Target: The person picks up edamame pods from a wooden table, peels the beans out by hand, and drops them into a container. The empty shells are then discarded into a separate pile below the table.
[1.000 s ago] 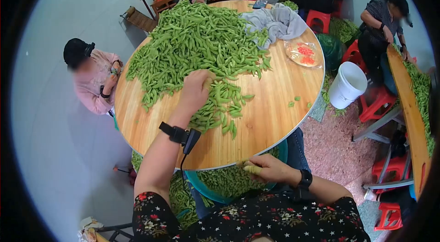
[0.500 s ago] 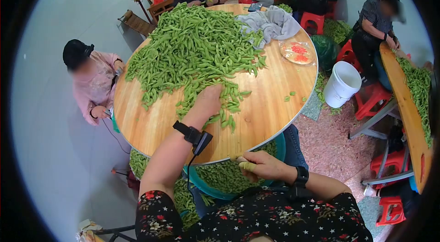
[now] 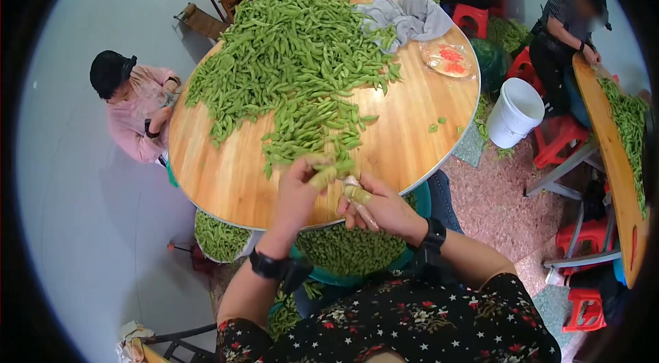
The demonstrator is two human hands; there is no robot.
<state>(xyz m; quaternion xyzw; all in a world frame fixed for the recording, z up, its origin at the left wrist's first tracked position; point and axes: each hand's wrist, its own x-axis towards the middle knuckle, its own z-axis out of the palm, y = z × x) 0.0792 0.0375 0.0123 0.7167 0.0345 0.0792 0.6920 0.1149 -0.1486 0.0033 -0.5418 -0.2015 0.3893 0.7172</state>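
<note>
Two bare hands meet just above the near edge of the round wooden table (image 3: 412, 146). The left hand (image 3: 296, 193) is closed around a small bunch of green bean pods (image 3: 331, 172), held over the table rim. The long axis of the bunch runs roughly left to right, rising slightly, and its free ends point toward the right hand (image 3: 382, 210). That hand's fingers are curled, and its yellowish taped fingertips (image 3: 357, 194) sit just beside the pods' free ends; whether they pinch a pod cannot be told. A large heap of loose green pods (image 3: 295, 54) covers the far half of the table. Below the hands, a teal plastic basin (image 3: 420, 206) holds more pods.
</note>
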